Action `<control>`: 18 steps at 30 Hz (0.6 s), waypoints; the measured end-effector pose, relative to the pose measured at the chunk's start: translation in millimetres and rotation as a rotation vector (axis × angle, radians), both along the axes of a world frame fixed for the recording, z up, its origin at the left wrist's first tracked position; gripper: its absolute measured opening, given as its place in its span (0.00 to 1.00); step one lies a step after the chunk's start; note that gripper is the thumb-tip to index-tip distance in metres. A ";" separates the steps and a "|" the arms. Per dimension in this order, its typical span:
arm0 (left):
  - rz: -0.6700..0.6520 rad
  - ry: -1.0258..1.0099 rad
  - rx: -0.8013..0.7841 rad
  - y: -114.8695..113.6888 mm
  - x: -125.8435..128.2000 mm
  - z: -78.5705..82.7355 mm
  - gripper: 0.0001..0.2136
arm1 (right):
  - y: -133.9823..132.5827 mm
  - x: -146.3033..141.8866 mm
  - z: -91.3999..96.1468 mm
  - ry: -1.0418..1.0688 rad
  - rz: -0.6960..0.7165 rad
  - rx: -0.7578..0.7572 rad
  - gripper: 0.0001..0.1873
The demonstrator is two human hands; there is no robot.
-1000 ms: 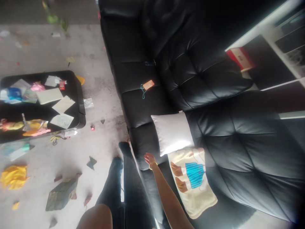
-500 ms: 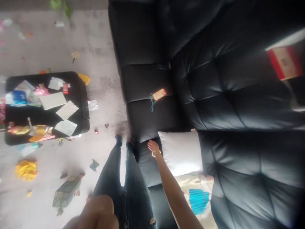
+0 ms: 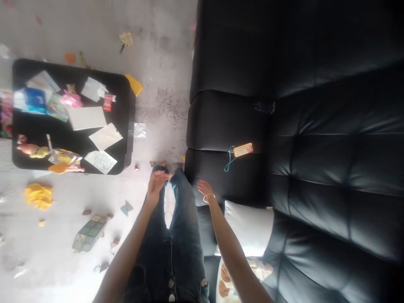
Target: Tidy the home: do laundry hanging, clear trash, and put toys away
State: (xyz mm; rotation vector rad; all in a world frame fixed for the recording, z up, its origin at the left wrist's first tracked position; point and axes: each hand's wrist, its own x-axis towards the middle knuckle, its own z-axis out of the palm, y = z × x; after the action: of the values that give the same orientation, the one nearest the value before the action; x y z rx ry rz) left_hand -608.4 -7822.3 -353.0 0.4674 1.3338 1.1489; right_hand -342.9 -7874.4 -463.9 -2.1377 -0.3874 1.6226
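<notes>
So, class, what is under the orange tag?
The orange tag lies on the black sofa seat, visible around it; whatever it directly covers cannot be seen.

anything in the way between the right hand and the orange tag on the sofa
Nothing visible blocks the right hand from the orange tag; only the tag's own teal cord lies between them, on the black sofa seat.

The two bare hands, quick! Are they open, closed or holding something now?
Left bare hand: open, nothing visible in it, in front of blue denim jeans.
Right bare hand: open, nothing visible in it, in front of black tufted sofa.
</notes>
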 end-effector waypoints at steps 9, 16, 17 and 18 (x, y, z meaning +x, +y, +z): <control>0.111 -0.003 -0.273 -0.5 -38.6 -61.8 0.17 | 66.6 -31.6 -1.0 -0.076 0.086 -0.151 0.08; 0.093 0.012 -0.336 13.6 -33.6 -85.1 0.13 | 81.3 -45.3 -9.4 -0.054 0.149 -0.215 0.07; 0.083 0.022 -0.336 18.2 -31.3 -86.4 0.13 | 84.3 -45.4 -9.2 -0.051 0.151 -0.218 0.07; 0.071 0.030 -0.335 23.3 -28.9 -87.4 0.13 | 88.1 -44.7 -8.7 -0.052 0.150 -0.216 0.07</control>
State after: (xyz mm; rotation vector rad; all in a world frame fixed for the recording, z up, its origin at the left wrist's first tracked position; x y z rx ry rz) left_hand -637.4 -7799.0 -440.4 0.1956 1.5443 0.9533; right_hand -387.6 -7786.3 -472.6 -2.3648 -0.4144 1.7643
